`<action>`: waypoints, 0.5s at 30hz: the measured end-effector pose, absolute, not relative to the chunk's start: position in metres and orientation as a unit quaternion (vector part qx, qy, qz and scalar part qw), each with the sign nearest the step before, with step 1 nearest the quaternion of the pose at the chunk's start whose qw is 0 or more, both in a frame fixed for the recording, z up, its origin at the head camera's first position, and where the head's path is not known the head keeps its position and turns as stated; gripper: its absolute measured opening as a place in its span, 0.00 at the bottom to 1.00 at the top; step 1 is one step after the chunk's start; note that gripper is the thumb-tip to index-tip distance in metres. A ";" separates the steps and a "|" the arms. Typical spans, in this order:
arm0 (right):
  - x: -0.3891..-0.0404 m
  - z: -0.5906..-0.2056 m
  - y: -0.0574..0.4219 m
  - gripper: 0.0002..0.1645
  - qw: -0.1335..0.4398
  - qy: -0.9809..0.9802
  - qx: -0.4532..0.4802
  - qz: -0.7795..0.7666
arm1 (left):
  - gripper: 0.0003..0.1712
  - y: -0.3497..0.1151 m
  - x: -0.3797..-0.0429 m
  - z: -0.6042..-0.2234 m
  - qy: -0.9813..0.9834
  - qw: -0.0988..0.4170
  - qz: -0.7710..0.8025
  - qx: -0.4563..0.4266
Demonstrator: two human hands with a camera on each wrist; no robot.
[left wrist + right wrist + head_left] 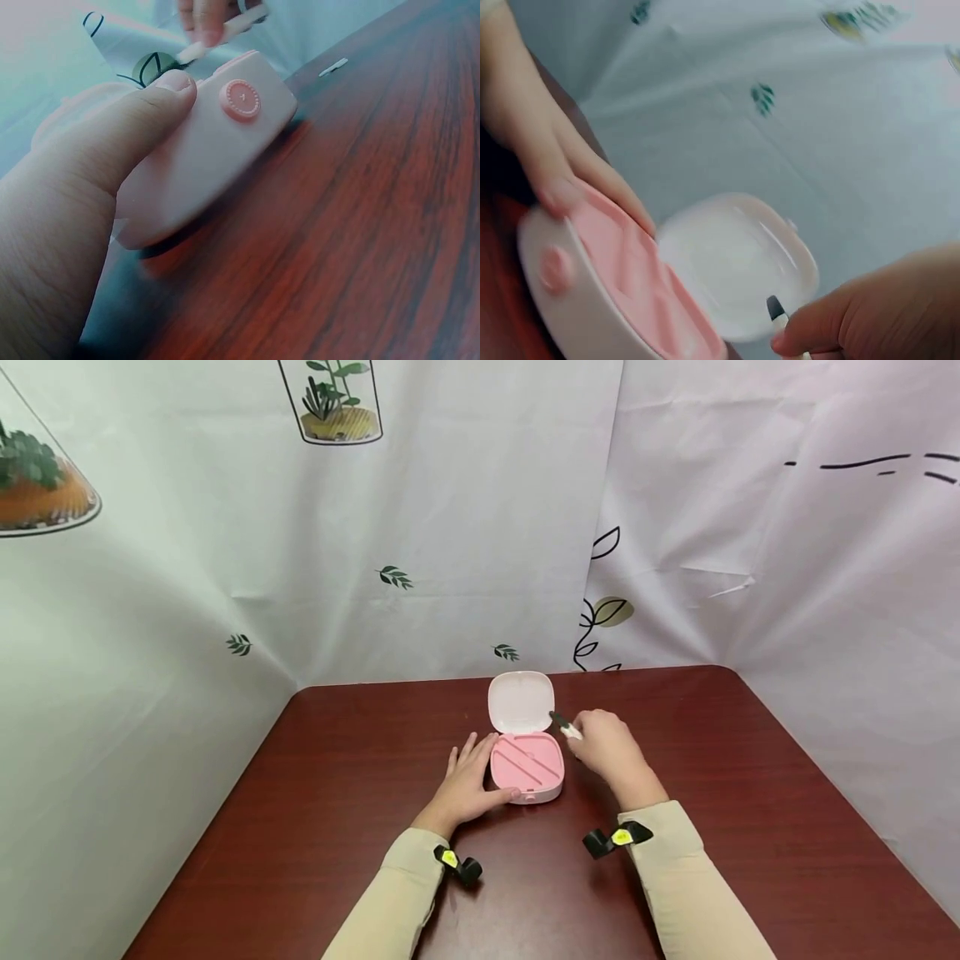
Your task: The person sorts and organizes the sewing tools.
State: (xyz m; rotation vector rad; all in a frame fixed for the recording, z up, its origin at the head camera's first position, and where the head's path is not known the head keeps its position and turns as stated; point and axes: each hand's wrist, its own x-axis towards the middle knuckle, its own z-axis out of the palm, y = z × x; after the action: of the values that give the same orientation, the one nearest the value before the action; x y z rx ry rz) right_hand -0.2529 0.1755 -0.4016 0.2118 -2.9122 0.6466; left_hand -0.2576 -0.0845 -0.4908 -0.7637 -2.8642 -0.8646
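Note:
A small white case (536, 795) stands on the table with its white lid (521, 702) swung back. A pink inner tray (517, 764) with diagonal ridges fills its base, and a round pink button (241, 100) sits on the front. My left hand (467, 783) rests along the left side, fingers straight and thumb (161, 101) over the front edge. At the right of the lid, my right hand (606, 745) pinches a slim white-handled tool (570, 732) with a flat dark tip (775, 307); its exact kind I cannot tell.
The dark red-brown table (360, 760) runs back to a pale printed cloth (450, 510) hung behind and at the sides. In the left wrist view a small pale sliver (334, 67) lies on the table beyond the case. Black wrist cameras sit on both sleeves.

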 end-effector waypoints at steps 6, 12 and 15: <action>-0.246 -0.404 0.142 0.08 0.082 -0.968 0.127 0.199 | 0.60 -0.084 -0.258 -0.492 -0.929 0.033 -0.273 -0.249; -0.242 -0.411 0.123 0.05 0.079 -0.967 0.159 0.185 | 0.60 -0.084 -0.258 -0.491 -0.927 0.033 -0.277 -0.251; -0.240 -0.415 0.118 0.05 0.077 -0.966 0.167 0.180 | 0.60 -0.084 -0.259 -0.492 -0.927 0.029 -0.280 -0.248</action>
State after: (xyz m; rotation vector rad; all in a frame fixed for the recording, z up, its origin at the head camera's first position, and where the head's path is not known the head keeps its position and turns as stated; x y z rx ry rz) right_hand -0.2404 0.1176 -0.4146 0.5001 -2.8961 0.5404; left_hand -0.2586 -0.0840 -0.4924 -0.7645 -2.8594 -0.8650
